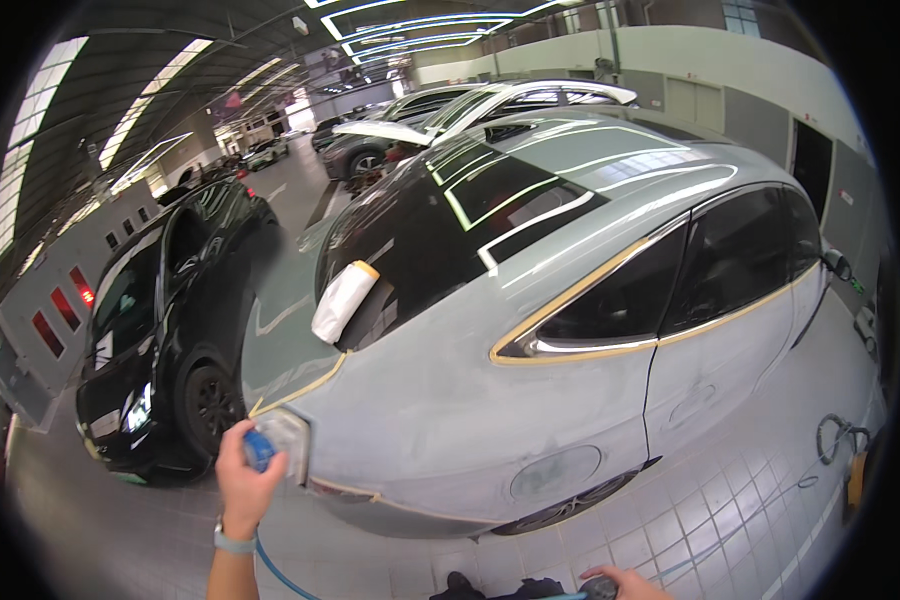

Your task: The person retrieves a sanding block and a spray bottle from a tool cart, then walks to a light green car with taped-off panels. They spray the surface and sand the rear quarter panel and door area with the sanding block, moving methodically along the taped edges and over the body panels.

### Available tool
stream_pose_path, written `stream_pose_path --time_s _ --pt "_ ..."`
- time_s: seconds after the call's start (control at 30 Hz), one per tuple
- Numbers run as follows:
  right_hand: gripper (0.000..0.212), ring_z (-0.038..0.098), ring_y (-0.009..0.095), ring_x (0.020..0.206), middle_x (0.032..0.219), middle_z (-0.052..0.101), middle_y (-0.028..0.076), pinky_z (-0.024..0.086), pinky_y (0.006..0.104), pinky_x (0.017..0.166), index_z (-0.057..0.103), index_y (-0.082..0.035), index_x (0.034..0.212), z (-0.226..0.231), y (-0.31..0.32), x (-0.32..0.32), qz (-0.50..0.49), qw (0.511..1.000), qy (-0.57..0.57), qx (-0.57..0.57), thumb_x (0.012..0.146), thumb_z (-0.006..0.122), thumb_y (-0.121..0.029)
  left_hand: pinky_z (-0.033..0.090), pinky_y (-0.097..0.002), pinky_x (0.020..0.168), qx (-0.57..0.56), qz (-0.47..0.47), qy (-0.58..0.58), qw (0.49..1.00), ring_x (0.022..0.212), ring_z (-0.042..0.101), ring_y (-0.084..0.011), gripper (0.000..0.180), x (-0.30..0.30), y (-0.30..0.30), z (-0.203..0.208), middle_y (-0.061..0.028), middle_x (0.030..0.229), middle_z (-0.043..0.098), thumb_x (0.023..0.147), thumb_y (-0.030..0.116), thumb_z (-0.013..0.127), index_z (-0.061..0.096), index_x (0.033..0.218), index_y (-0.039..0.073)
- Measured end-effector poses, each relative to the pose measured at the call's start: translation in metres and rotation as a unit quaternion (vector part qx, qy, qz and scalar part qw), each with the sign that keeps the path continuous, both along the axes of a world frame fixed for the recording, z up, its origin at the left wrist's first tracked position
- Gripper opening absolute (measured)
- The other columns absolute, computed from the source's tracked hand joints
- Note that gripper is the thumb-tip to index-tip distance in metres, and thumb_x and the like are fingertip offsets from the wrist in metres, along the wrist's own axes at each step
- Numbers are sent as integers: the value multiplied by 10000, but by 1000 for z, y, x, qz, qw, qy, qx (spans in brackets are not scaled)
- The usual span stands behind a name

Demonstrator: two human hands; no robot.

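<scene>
My left hand (248, 480), with a pale band on its wrist, is closed around a rounded blue hand tool (260, 450). It is at the rear corner of a grey car (440, 400), beside the tail-light area. The car has a dull, patchy, primer-like finish. At the lower edge, my right hand (625, 582) is partly cut off and curls over a dark roundish piece (600, 588). A blue hose (282, 578) drops from behind my left wrist. Another length of blue hose meets the dark piece. Yellow masking tape (570, 297) borders the side windows.
A white roll with a yellow end (345, 302) rests at the base of the rear window. A black car (170, 310) stands close on the left. White cars (530, 97) are parked beyond. A thin line and cable loop (840, 440) lie on the tiled floor at right.
</scene>
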State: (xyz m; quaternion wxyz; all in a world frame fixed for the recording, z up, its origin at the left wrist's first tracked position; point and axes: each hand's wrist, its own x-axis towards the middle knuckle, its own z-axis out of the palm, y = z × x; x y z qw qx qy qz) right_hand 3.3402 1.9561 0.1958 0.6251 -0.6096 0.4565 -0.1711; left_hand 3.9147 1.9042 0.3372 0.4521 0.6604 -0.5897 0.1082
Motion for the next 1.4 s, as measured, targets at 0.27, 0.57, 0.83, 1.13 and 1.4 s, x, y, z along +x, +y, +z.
stream_pose_path --time_s 0.27,0.57,0.83,1.13,1.4 --pt "715 644 197 1153 1230 693 86 511 382 1019 645 -67 1373 47 -20 106 -9 990 -137 19 769 930 -323 593 -448 740 83 -209 -197 954 886 710 -378 506 -53 -225 -10 -130 1124 665 807 292 829 626 1214 69" --pt "671 637 190 1162 1211 703 83 494 381 1039 646 -36 1352 45 -90 116 -6 975 -216 51 786 904 -286 596 -404 692 49 -264 -246 931 819 722 -331 479 -102 -323 9 -97 1098 684 788 275 837 667 1189 77" --pt "640 665 189 1069 1129 730 101 526 366 973 658 -33 1322 35 -147 90 33 976 -212 45 792 904 -295 587 -398 680 62 -290 -274 915 791 708 -328 482 -148 -364 45 -94 1070 672 780 260 838 664 1189 74" --pt "579 653 170 1031 1093 719 78 525 347 946 656 -19 1317 35 -176 84 47 966 -243 69 834 880 -249 580 -397 654 62 -301 -291 906 761 696 -323 467 -194 -404 67 -78 1039 666 783 273 833 660 1184 108" --pt "538 643 151 1028 1096 713 61 526 331 939 659 8 1322 29 -190 87 41 954 -264 136 864 846 -202 584 -372 671 91 -289 -275 912 765 698 -307 487 -164 -379 59 -88 1058 673 763 255 860 673 1173 70"
